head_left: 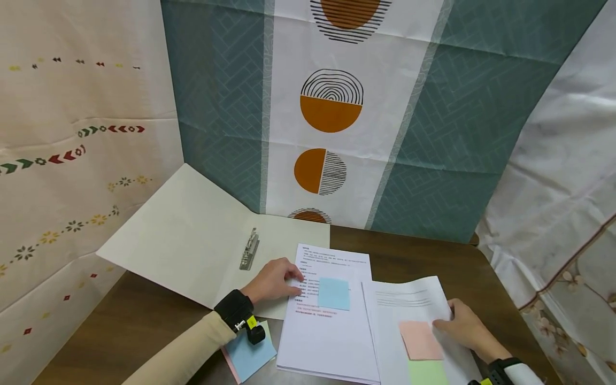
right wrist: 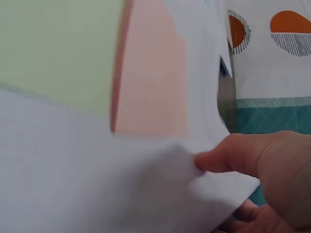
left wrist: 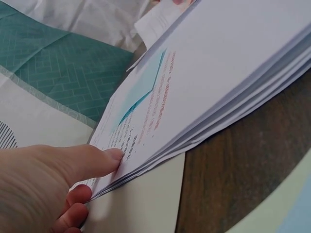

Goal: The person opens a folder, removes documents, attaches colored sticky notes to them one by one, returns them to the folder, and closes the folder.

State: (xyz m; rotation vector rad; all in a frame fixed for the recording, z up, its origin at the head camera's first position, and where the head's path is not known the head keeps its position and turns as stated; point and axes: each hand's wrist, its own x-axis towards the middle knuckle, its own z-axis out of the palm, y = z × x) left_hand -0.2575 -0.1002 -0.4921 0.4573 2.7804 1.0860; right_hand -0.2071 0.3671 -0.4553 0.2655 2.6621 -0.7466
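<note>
My left hand (head_left: 275, 280) pinches the left edge of a stack of printed sheets (head_left: 327, 342), thumb on top and fingers underneath, as the left wrist view shows. A blue sticky note (head_left: 333, 293) lies on the stack's top page. At the right, my right hand (head_left: 464, 327) grips the right edge of another printed sheet (head_left: 394, 305), its thumb (right wrist: 214, 161) on the upper face. That sheet bears a pink sticky note (head_left: 421, 340) and a green sticky note (head_left: 427, 373), and its left edge overlaps the stack in the head view.
An open cream folder (head_left: 178, 235) with a metal clip (head_left: 249, 250) lies behind and left of the stack, its cover raised toward the left curtain. Blue and pink sticky notes (head_left: 250, 353) sit under my left wrist. A patterned curtain (head_left: 332, 112) hangs behind the wooden table (head_left: 414, 255).
</note>
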